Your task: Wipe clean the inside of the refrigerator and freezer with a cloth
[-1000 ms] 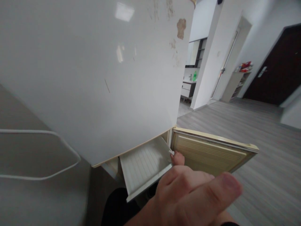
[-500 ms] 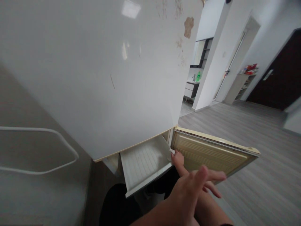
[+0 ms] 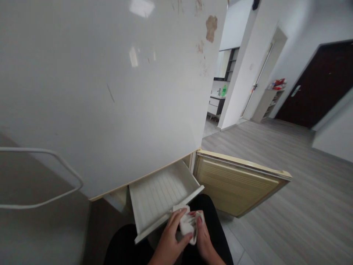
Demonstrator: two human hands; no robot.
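Observation:
Both my hands meet low in the view, just in front of a pulled-out white drawer (image 3: 158,193) under the white fridge door (image 3: 110,88). My left hand (image 3: 169,239) and my right hand (image 3: 202,237) are closed together on a small crumpled white cloth (image 3: 189,224). The cloth sits close to the drawer's front edge. My dark-clothed legs show below the hands.
The lower fridge door (image 3: 237,184), yellowed inside, stands swung open to the right. A grey wood floor (image 3: 289,154) stretches beyond it toward a dark door (image 3: 317,88) and a shelf unit (image 3: 264,103). A white curved rail (image 3: 44,176) is at the left.
My right hand left the drawer's far right corner and came back to the front. My left hand dropped from near the camera to join it on the white cloth.

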